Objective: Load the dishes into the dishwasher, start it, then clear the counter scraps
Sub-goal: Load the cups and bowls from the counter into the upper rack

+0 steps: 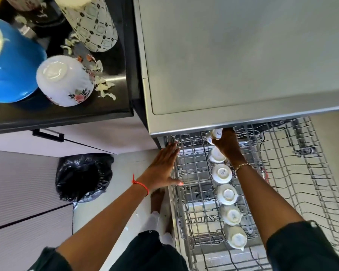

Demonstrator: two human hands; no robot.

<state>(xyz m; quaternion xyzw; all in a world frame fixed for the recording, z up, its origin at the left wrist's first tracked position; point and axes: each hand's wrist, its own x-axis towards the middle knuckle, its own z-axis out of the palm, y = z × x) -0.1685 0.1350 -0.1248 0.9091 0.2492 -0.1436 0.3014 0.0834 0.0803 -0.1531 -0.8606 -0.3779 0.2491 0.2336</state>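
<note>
Wire rack (192, 151) carries five glossy white cups (222, 173), upturned, in one row. Right hand (227, 145) grips a sixth cup (216, 133) at the far end; left hand (162, 167) rests flat on the left rim.

Held a white cup (216, 133) in the right hand (228, 146) beyond five upturned cups (227, 193); rested the left hand (162, 167) flat on the left rim of the dishwasher rack (186, 142).

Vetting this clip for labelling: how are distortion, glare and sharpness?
Head view: wide-angle bowing curves the edges of the dishwasher top; glare spots on the blue container and black counter; racked cups read sharp; the cup in the right hand is soft and shaded.
</note>
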